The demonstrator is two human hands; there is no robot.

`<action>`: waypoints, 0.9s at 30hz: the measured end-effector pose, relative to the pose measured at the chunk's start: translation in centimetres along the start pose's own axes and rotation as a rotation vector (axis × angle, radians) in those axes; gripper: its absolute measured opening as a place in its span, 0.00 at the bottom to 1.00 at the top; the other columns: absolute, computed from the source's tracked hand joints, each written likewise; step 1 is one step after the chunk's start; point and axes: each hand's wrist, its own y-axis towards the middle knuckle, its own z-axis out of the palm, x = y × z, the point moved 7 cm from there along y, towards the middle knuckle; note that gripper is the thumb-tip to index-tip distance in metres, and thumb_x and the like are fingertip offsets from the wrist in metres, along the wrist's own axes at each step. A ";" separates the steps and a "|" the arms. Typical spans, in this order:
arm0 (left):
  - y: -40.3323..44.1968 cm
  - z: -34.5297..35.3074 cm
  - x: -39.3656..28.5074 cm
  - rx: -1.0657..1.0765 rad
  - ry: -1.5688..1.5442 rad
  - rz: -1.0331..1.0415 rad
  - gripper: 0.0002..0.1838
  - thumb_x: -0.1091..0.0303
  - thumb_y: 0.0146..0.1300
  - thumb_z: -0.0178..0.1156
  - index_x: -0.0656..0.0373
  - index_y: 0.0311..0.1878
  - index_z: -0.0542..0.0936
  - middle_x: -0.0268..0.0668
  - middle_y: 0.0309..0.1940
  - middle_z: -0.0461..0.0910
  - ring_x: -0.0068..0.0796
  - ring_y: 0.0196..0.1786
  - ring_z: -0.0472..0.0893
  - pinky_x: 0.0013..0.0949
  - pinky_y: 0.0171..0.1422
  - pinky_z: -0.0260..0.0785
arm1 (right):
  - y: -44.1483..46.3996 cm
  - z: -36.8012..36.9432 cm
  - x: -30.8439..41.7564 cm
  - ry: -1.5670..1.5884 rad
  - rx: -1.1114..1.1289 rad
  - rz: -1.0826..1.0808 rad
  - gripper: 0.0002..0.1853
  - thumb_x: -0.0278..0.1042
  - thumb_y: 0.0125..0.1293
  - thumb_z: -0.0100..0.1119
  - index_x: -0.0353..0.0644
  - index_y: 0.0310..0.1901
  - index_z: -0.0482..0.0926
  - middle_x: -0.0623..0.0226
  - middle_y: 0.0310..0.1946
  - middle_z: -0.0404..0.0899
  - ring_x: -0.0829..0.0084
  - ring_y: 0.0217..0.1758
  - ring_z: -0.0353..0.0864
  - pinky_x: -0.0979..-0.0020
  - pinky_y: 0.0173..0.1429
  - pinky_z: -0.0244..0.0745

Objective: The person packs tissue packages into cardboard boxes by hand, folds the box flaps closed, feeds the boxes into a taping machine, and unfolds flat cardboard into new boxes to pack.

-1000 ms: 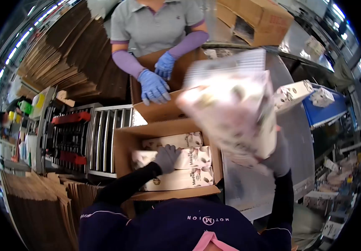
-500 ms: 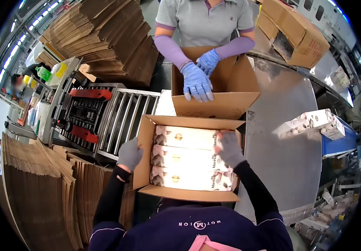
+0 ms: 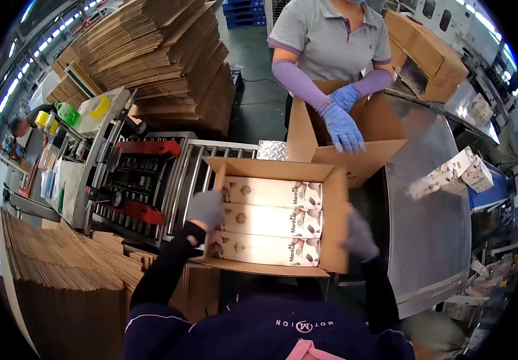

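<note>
An open cardboard box (image 3: 335, 234) stands in front of me with its flaps up. Inside lie three white printed tissue packs (image 3: 271, 221) side by side, marked "Manhua". My left hand (image 3: 206, 209), in a grey glove, grips the box's left side, its fingers over the edge. On the opposite side my right hand (image 3: 361, 235), also gloved and somewhat blurred, holds the right flap from outside; some of its fingers are hidden.
A co-worker's blue-gloved hands (image 3: 344, 126) rest on another open box (image 3: 361, 159). A roller conveyor (image 3: 181, 180) with a red-sided unit (image 3: 145, 180) runs left. Stacked flat cardboard (image 3: 67, 288) stands front left. A metal table (image 3: 427, 240) is at right, beside more packs (image 3: 451, 171).
My right hand has left the packs and moved to the box's right flap. The box has shifted left toward the rollers, away from the table. The co-worker's box has turned.
</note>
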 end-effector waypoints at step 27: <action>-6.4 9.3 3.1 -0.001 -0.523 -0.627 0.32 0.47 0.67 0.50 0.38 0.74 0.66 0.50 0.77 0.54 0.57 0.77 0.55 0.70 0.74 0.47 | 4.1 13.9 -9.3 0.371 -0.323 0.486 0.47 0.55 0.69 0.55 0.28 0.75 0.46 0.40 0.72 0.58 0.44 0.76 0.55 0.55 0.78 0.50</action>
